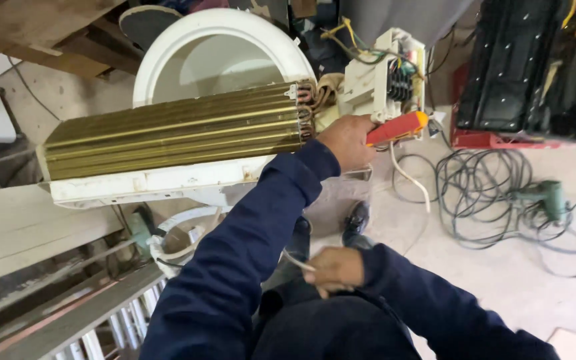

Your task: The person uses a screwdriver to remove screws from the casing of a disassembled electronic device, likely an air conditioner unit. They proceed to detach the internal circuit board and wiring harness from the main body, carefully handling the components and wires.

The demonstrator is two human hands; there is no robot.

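The left hand (347, 141) has its fingers clamped on an orange tool (397, 128), whose tip points at the white control box (383, 77) with its tangle of wires at the right end of the unit. That box sits just beside the copper bends of the gold coil (175, 130), which lies on a white tray (148, 183) in front of a round white drum (218, 50). The right hand (333, 269) rests low at the lap, fingers curled shut on a thin white cable (296, 261). On the floor to the right lie 1 coil of grey cord (481, 193) and a green drill (545, 197).
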